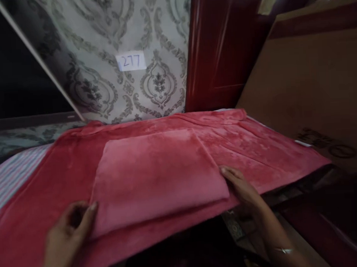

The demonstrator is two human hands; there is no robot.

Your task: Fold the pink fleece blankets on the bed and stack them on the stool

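Note:
A folded pink plush cloth (156, 170) lies flat in a rough rectangle, with its rounded fold toward me. Beneath it spreads a larger pink plush blanket (266, 156) that drapes over the near edge. At the folded cloth's near left edge, my left hand (66, 231) is closed, thumb and bent index finger pinching the side. My right hand (241, 186) grips the opposite edge near the right corner, its thumb on top and its other fingers mostly hidden.
A cardboard box (310, 82) stands at the right. Behind the blanket are a patterned wall (159, 82) with a paper marked 277 (131, 61) and a dark red panel (216, 48). A dark screen (16, 66) stands at the left, above striped cloth (15, 170).

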